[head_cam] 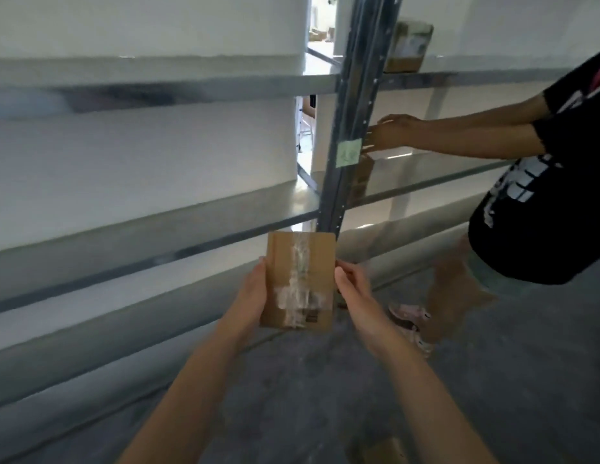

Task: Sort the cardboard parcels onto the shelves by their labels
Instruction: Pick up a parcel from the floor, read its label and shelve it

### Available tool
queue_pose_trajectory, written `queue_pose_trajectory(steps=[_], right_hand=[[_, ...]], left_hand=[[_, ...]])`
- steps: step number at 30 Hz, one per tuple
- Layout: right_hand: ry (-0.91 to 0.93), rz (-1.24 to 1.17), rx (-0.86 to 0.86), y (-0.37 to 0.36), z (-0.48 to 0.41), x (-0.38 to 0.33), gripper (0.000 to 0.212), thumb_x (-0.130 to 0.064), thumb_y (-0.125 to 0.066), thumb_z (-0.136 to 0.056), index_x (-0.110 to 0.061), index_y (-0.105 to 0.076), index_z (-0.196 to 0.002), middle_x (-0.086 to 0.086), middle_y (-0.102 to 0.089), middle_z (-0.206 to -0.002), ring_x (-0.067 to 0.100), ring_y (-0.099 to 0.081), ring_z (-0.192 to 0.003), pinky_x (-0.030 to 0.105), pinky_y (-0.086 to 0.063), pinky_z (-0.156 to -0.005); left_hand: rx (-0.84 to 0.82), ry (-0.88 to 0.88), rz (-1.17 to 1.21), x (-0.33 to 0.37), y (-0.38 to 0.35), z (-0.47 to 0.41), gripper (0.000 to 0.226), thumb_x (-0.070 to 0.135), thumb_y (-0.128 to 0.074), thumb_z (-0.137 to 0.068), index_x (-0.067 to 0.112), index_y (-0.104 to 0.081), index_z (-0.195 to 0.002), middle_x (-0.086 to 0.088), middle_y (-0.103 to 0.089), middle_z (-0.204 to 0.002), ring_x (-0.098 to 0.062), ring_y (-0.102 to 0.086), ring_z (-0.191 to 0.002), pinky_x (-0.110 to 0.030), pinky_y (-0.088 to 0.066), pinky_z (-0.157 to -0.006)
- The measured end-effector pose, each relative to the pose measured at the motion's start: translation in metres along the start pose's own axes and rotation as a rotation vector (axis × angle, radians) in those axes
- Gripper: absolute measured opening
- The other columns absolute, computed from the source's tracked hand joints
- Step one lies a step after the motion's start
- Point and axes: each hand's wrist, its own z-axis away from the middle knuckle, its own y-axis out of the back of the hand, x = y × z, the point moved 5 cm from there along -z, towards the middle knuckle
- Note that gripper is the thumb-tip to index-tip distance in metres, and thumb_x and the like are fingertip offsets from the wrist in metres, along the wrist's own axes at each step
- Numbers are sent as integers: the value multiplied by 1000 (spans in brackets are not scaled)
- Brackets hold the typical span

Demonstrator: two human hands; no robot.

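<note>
A small flat cardboard parcel is held upright in the air in front of the grey metal shelves, just below their steel upright. Its brown face carries a crinkled strip of clear tape running lengthwise, crossed by another near its lower end.

A second parcel sits on the top shelf right of that upright; a third stands on the shelf below.

Both hands, left and right, hold a taped cardboard parcel before metal shelves.
</note>
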Motion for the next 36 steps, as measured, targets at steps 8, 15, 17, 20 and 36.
queue_pose_trajectory(steps=[8, 15, 17, 20, 36], right_hand=[[-3, -238, -344, -167, 16, -58, 32, -49, -33, -102, -41, -41, -132, -8, -57, -132, 6, -58, -118, 29, -50, -95], [39, -255, -524, -264, 25, -100, 35, -48, -37, -102, -38, -44, -135, -4, -64, -132, 12, -63, -120, 36, -49, -105], [47, -251, -574, -289, 26, -107, 48, -59, -43, -95, -40, -43, -139, -3, -65, -134, 15, -62, -124, 42, -46, -110], [12, -214, -679, -326, 34, -113, 62, -69, -33, -93, -35, -50, -142, -3, -68, -132, 14, -64, -123, 39, -49, -105], [110, -252, -656, -383, 47, -157, 48, -54, -50, -92, -17, -66, -117, 19, -69, -112, 29, -63, -98, 45, -52, -79]], left_hand=[[245, -51, 35, 5, 168, 49, 70, 69, -20, -99, 17, -35, -143, -8, -51, -135, -33, -53, -129, -48, -39, -114], [334, -184, 114, 6, 260, 100, 48, 57, -22, -104, 20, -41, -129, 2, -58, -115, -10, -58, -104, -31, -40, -90], [365, -250, 131, 9, 276, 111, 45, 53, -29, -104, 18, -42, -128, 4, -60, -110, -2, -61, -91, -21, -46, -76], [425, -351, 139, 10, 297, 125, 36, 43, -46, -103, 19, -45, -130, 2, -67, -114, 7, -70, -83, -11, -54, -65], [741, -758, 133, 23, 362, 157, 51, 36, -49, -98, 40, -39, -148, 19, -53, -141, 6, -59, -121, -13, -55, -87]])
